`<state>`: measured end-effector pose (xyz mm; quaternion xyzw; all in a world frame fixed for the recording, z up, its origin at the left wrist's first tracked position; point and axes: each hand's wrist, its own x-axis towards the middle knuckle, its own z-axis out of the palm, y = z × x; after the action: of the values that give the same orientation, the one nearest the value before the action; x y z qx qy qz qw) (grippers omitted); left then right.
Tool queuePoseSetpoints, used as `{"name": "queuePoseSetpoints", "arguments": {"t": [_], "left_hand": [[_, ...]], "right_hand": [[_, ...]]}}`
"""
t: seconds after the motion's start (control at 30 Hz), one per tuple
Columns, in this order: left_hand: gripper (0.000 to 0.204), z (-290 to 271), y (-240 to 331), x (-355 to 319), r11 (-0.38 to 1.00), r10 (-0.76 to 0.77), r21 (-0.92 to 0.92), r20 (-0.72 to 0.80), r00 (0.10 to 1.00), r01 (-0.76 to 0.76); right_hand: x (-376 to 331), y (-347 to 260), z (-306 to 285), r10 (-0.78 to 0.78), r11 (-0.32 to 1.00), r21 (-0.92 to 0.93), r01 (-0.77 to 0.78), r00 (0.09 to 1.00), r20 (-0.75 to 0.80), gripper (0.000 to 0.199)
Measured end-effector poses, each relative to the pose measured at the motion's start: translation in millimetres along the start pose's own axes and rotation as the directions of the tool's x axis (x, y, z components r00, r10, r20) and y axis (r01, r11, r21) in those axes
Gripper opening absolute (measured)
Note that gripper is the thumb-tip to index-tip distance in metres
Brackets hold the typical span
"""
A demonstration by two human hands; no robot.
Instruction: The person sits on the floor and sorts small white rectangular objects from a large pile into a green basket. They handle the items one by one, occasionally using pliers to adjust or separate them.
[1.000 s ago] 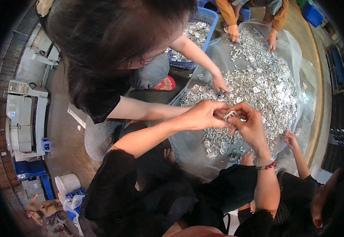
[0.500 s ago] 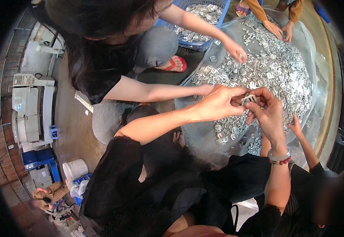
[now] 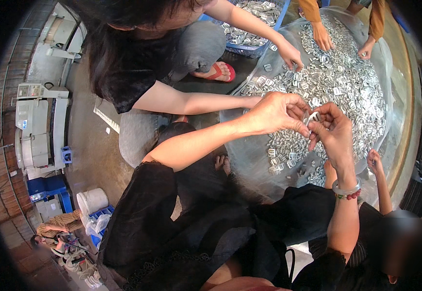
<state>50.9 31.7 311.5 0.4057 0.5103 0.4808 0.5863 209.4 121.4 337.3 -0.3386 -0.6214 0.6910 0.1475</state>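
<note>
A small silvery metal buckle (image 3: 313, 117) with slots is pinched between my two hands, above a wide heap of similar buckles (image 3: 339, 87). My left hand (image 3: 275, 115) reaches across from the left, its thumb and fingers closed at the buckle's left side. From below comes my right hand (image 3: 336, 135), with a bracelet at the wrist, its thumb and curled fingers gripping the other side. Fingers partly cover the buckle. Beneath the heap lies a clear plastic sheet (image 3: 242, 150).
A co-worker's hand (image 3: 289, 52) hovers at the heap's left edge. Mustard-sleeved hands (image 3: 322, 38) work at its far side, and another person's raised hand (image 3: 374, 161) is at right. A blue basket (image 3: 247, 50) of buckles stands at the back. Grey machines (image 3: 32, 131) line the left.
My hands stay together on the buckle, which looks slightly turned. The mustard-sleeved hands have moved apart. The hand at right has closed its fingers. The whole view has shifted slightly.
</note>
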Motion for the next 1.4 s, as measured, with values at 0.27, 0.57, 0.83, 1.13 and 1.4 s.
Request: {"name": "queuePoseSetpoints", "arguments": {"t": [0.27,0.57,0.83,1.13,1.4], "left_hand": [[0.048,5,-5,-2,0.972,0.163,0.182,-0.079,0.983,-0.147],[0.037,0,4,6,0.892,0.121,0.436,0.026,0.992,-0.12],[0.035,3,-15,6,0.89,0.216,0.406,0.023,0.976,-0.206],[0.033,-5,-15,14,0.69,0.309,0.708,-0.101,0.946,-0.15],[0.022,-5,-14,9,0.552,0.414,0.822,-0.121,0.902,-0.143]], "right_hand": [[1,-5,3,-0.033,0.999,-0.008,0.033,0.999,-0.03,0.019],[8,-4,2,-0.026,0.997,0.071,0.027,1.0,-0.003,0.018],[15,8,-6,0.085,0.988,0.127,-0.089,0.996,0.038,0.018],[26,19,3,0.086,0.964,0.247,-0.094,0.995,0.041,0.026],[8,7,24,-0.459,0.337,-0.893,0.299,0.88,0.121,0.021]]}}
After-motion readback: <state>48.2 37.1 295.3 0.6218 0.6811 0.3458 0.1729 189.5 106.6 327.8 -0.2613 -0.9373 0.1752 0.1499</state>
